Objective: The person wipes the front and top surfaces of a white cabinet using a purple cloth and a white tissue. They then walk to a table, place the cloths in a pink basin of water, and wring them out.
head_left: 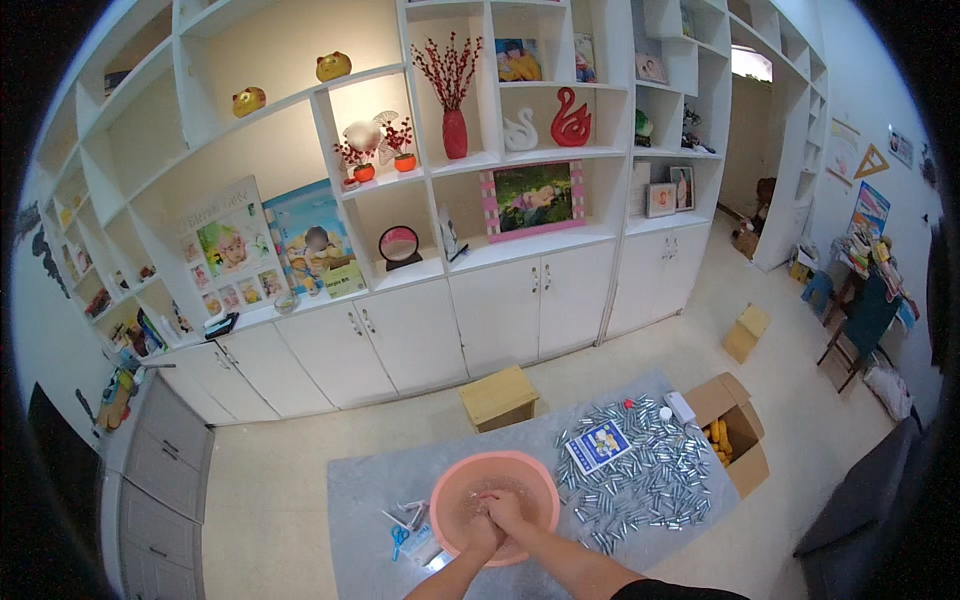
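A round pink plastic basin (441,492) stands on the grey table (365,490) right in front of me. Both of my forearms reach into it from the lower edge. My left hand (484,535) and my right hand (503,508) meet inside, pressed together over the basin's middle. Their fingers are bent inward and closed. What lies between them, if anything, is too small or too hidden to name. Clear, shiny contents, perhaps water or small transparent pieces, show around the fingers. To the left lie blue-handled scissors (400,537) and a small pale packet (419,546).
Many small silvery metal cylinders (650,470) cover the table's right side, with a blue-and-white card (599,446) on top. An open cardboard box (752,472) holding yellow things adjoins the right edge. A wooden stool (497,393) stands beyond the table, before white cabinets (500,315).
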